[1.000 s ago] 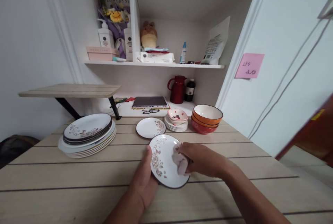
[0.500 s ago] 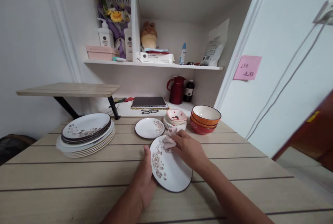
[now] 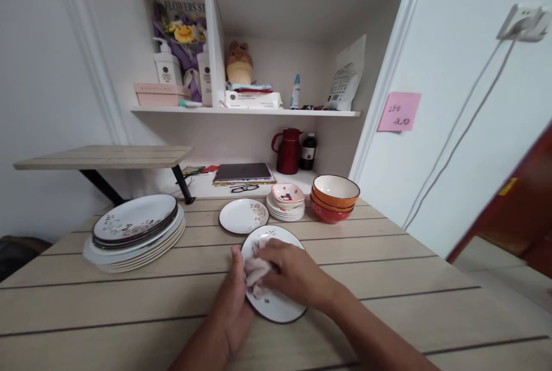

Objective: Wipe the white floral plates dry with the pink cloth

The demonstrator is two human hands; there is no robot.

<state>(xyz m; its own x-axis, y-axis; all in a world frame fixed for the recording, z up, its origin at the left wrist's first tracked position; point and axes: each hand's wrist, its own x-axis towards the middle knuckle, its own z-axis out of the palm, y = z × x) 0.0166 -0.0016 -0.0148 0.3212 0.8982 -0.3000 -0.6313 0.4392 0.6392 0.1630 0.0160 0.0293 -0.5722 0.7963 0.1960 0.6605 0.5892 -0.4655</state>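
A white plate [image 3: 282, 306] with a dark rim and brown flower print is tilted in front of me. My left hand [image 3: 235, 302] grips its left edge, thumb up along the rim and the other fingers out of sight behind it. Bunched in my right hand [image 3: 295, 273] is a pale pinkish cloth [image 3: 256, 270], pressed on the left part of the plate's face and covering much of the print. Just beyond lies another flowered plate [image 3: 242, 215], flat on the wooden table [image 3: 172, 308].
At the left stands a stack of plates [image 3: 135, 218] near a small raised shelf [image 3: 103, 156]. Small dishes [image 3: 287, 195] and stacked bowls [image 3: 335, 190] sit at the back right. Behind them are glasses [image 3: 244, 188], a laptop [image 3: 242, 172] and a red jug [image 3: 288, 152].
My right hand has moved the cloth from the plate's upper edge down and left over the flower print. My left hand keeps its grip. The view has shifted slightly.
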